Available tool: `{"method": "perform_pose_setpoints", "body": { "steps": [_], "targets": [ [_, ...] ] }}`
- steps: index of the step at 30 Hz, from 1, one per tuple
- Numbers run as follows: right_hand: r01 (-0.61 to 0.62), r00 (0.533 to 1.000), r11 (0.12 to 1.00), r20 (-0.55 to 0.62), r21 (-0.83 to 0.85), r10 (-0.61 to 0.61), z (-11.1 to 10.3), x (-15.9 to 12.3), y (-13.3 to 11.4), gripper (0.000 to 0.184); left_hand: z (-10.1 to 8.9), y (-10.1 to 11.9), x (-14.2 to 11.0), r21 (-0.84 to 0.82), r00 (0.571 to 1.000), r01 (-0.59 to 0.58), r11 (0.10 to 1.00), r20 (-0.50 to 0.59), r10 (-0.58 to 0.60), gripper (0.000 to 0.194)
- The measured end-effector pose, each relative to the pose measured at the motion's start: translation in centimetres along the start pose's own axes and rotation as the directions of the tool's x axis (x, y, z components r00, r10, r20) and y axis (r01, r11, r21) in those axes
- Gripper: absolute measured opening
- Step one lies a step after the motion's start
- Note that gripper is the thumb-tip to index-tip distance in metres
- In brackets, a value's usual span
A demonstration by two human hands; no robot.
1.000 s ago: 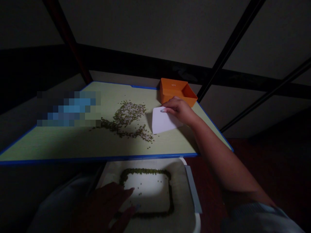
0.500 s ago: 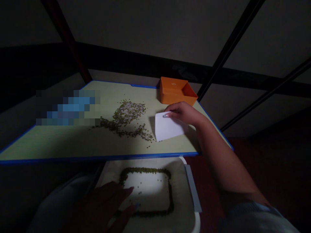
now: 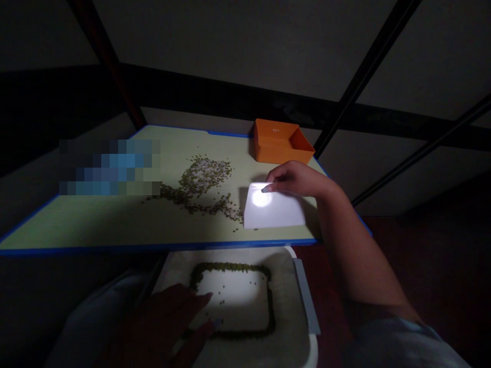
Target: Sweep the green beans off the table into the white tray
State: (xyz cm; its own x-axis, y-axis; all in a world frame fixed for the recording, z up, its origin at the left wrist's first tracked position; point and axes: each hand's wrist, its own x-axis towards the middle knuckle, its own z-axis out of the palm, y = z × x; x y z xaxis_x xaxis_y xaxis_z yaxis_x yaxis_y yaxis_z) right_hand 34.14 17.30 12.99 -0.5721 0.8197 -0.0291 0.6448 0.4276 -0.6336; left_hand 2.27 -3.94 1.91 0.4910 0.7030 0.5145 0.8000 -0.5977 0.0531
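Note:
Pinched between the thumb and fingers of my right hand [image 3: 293, 179] is a white card-like sheet [image 3: 276, 212], tilted up with its lower edge on the pale green tabletop [image 3: 95, 225]. To its left lie scattered small green beans or seeds [image 3: 205, 176], some close to the sheet's left edge. Below the table edge stands a white plastic bin [image 3: 238, 296], with more of these green grains lining its bottom edges. My left hand [image 3: 169, 317], dark in shadow, reaches over the bin's left side with thumb and fingers apart and nothing visible between them.
An open orange box [image 3: 284, 151] stands at the table's back right corner. A pixelated blue patch [image 3: 115, 168] covers something at the left. The table has a blue rim [image 3: 153, 249], and dark-framed panels rise behind it. A grey handle [image 3: 306, 296] runs along the bin's right side.
The white sheet has swung to face me more and now catches a bright spot of light. My right hand has shifted slightly right. My left hand has hardly moved.

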Motion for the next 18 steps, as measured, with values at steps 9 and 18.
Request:
{"method": "perform_pose_setpoints", "body": {
  "steps": [9,18],
  "targets": [
    [-0.038,0.999,0.999,-0.005,0.012,0.038,-1.3,-0.8,0.6,0.027,0.2,-0.2,0.2,-0.019,1.000,-0.020,1.000,-0.015,0.020,0.036],
    [-0.111,0.992,0.993,0.058,0.030,0.109,-0.9,-1.0,0.0,0.033,0.3,-0.1,0.1,-0.003,0.999,-0.010,1.000,-0.037,0.010,0.035]
  ]
}}
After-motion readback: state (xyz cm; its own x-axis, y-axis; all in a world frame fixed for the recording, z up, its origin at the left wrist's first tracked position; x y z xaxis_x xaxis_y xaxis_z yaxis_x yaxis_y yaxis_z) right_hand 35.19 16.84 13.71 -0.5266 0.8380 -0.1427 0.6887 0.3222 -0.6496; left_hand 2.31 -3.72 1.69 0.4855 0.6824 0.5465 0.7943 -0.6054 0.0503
